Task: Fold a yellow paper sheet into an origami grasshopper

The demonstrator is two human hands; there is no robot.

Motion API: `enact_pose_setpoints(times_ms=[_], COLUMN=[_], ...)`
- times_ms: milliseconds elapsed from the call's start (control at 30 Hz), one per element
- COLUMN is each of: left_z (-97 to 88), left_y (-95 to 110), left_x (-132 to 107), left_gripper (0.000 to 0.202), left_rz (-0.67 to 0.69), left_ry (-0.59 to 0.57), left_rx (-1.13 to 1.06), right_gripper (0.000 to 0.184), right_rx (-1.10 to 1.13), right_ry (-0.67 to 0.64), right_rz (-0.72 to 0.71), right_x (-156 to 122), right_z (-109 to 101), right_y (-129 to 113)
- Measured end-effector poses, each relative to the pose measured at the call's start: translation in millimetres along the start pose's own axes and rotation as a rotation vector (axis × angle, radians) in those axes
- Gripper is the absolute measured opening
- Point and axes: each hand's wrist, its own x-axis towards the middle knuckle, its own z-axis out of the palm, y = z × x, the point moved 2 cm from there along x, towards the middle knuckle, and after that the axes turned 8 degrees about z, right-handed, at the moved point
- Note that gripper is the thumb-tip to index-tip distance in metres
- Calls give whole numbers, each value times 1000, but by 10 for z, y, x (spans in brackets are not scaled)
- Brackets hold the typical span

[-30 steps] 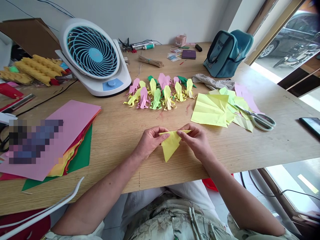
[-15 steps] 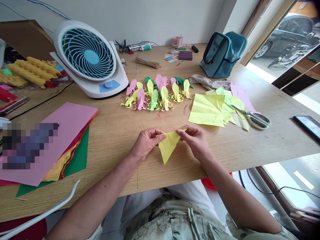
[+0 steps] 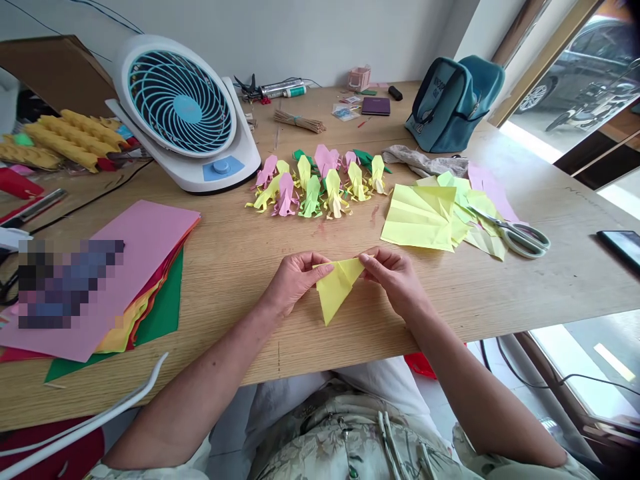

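A folded yellow paper (image 3: 334,288), roughly a triangle with its tip pointing down, hangs between my two hands near the table's front edge. My left hand (image 3: 299,280) pinches its upper left corner between thumb and fingers. At the upper right corner, my right hand (image 3: 393,277) pinches it the same way. A crease shows near the middle of the top edge. Beyond my hands stand several folded paper figures (image 3: 311,197) in pink, yellow and green. An unfolded, creased yellow sheet (image 3: 419,217) lies to their right.
Scissors (image 3: 525,239) rest by paper scraps at the right, with a phone (image 3: 620,248) farther out. A fan (image 3: 183,110) stands at back left, behind stacked coloured paper (image 3: 145,230). A teal bag (image 3: 453,103) and a bundle of sticks (image 3: 300,121) sit at the back.
My right fingers have shifted slightly outward along the top edge, and more of the yellow paper's upper right corner shows. The whole view has shifted a little.
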Motion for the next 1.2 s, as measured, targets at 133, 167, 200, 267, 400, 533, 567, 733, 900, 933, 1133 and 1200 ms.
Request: enact_pose_setpoints(times_ms=[133, 167, 200, 267, 400, 533, 567, 733, 900, 933, 1133, 1200], left_z=[-13, -14, -12, -6, 4, -26, -37, -101, -128, -126, -122, -125], left_y=[7, 2, -5, -18, -33, -34, -16, 192, 252, 239, 226, 247], left_x=[-6, -10, -16, -28, -34, -29, -31, -86, -132, -133, -141, -147], left_gripper=[35, 34, 32, 29, 24, 28, 29, 49, 29, 27, 40, 41], left_rz=[-36, -53, -69, -76, 42, 96, 95, 131, 235, 249, 252, 255], left_ry=[-92, -131, -172, -247, -292, -266, -271, -279, -150, -128, -17, 4], left_rx=[19, 26, 37, 78, 186, 196, 176, 93, 102, 100, -93, -128], right_gripper=[33, 33, 33, 34, 34, 34, 35, 35, 26, 24, 15, 13], right_rx=[-56, -90, -131, -230, -394, -447, -434, -183, -6, 19, 24, -9], right_ry=[-62, -106, -157, -260, -374, -410, -385, -43, 86, 86, 39, 30], right_rz=[18, 36, 61, 125, 188, 162, 146, -11, -95, -107, -197, -223], right_x=[-5, -6, -6, -7, 1, -2, -4, -15, -41, -48, -66, -66], right_z=[-36, -45, -51, -47, 16, 80, 81, -5, -33, -26, 0, -3], right_y=[-61, -78, -94, -122, -160, -149, -142, -90, 31, 48, 93, 96])
